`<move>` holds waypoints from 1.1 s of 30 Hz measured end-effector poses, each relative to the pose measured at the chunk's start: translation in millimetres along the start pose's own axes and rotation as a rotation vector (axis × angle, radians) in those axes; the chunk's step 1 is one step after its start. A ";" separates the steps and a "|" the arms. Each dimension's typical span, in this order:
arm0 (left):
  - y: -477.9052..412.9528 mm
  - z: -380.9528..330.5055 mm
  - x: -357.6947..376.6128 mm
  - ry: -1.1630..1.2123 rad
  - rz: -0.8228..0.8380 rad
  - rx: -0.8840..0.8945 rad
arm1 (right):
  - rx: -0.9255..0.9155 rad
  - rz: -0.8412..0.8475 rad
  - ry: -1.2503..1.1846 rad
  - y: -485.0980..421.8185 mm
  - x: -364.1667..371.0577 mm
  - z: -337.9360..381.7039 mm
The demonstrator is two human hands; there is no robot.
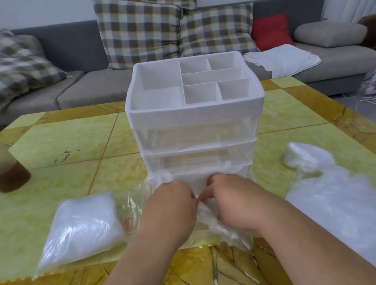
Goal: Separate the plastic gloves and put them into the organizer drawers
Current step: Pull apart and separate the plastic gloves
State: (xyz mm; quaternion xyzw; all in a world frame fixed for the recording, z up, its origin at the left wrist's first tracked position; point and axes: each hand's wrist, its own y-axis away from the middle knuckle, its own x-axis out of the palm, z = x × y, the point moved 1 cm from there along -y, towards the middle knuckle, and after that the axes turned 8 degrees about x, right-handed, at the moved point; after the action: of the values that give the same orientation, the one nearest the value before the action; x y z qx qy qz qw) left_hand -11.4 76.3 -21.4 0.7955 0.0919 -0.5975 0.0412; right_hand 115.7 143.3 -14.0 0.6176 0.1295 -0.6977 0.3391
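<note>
At the foot of the white three-tier organizer [196,116], we see a person's two hands working a clear plastic glove [210,220] directly in front of the bottom drawer [193,180]. The left hand [173,204] and the right hand [232,199] sit knuckle to knuckle, fingers curled tight and thumbs almost meeting, each pinching the thin film. The fingertips are hidden behind the knuckles, so we cannot tell how much of the glove each one has. The film trails from the hands toward the near edge of the table [67,140], on which the organizer stands. More crumpled plastic bulges out at both front corners of the drawer, and we cannot tell how far out it is pulled. Above it sit two clear upper drawers, and the organizer's open top tray shows divided compartments. To the left of the organizer, near the hands, a full bag of gloves [85,228] lies flat. To the right of the organizer spreads a loose heap of gloves [339,201], with a crumpled wad [299,160] at its far end. Farther left of the organizer stands a blurred bottle [0,160] with a brown base. Behind the organizer runs a grey sofa [76,45] with checked cushions [139,29].
</note>
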 end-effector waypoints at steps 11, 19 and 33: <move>-7.0 1.1 9.1 -0.062 0.143 0.043 | 0.083 0.013 -0.090 9.4 -18.7 -14.2; -13.4 -2.6 16.2 -0.050 0.240 0.000 | 0.059 -0.126 -0.077 19.9 -31.0 11.7; -21.6 2.7 32.3 -0.007 0.232 -0.070 | 0.134 0.029 0.038 17.8 -28.0 1.9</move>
State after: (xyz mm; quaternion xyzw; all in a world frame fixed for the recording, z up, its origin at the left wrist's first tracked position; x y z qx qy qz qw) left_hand -9.5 100.1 -52.2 0.7969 0.0198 -0.5878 0.1379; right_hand 125.8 137.8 17.2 0.6539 0.0800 -0.6879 0.3047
